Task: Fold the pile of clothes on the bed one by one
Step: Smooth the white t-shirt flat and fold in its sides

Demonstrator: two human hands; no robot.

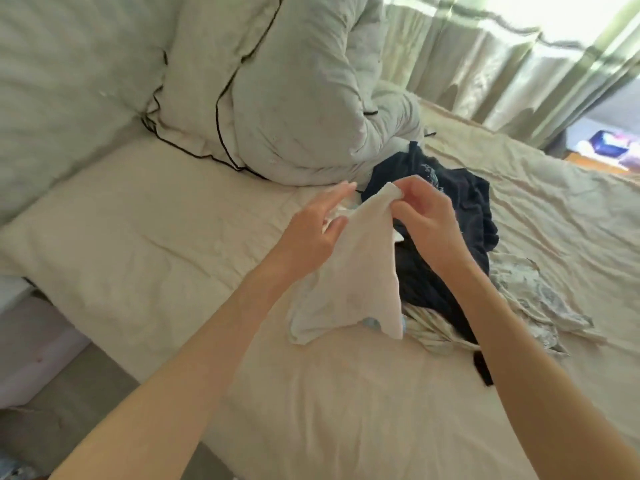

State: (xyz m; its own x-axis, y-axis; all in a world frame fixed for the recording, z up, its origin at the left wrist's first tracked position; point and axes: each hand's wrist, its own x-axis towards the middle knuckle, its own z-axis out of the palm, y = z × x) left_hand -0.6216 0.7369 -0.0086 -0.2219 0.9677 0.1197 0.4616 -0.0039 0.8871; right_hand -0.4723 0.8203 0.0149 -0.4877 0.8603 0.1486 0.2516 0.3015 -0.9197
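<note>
I am holding a small white garment (349,268) up over the middle of the bed (145,244), just in front of the pile of clothes (450,237) that is lying toward the far side. My right hand (426,223) is pinching its top corner between thumb and fingertips, so that grip is grasping the cloth. My left hand (311,233) is resting against the left edge with fingers loosely extended; that grip is looking released, only touching, not clenching.

The garment is hanging in a limp triangle, its lower hem brushing the sheet, so I am judging it light, thin and very soft, with no stiffness to help a fold. It should slide easily through loose fingers, so I am planning to take hold at the opposite top corner, along a seam or hem, where the cloth is doubled.

Both forearms are reaching forward from the near edge, wrists raised, palms turning inward toward each other.
</note>
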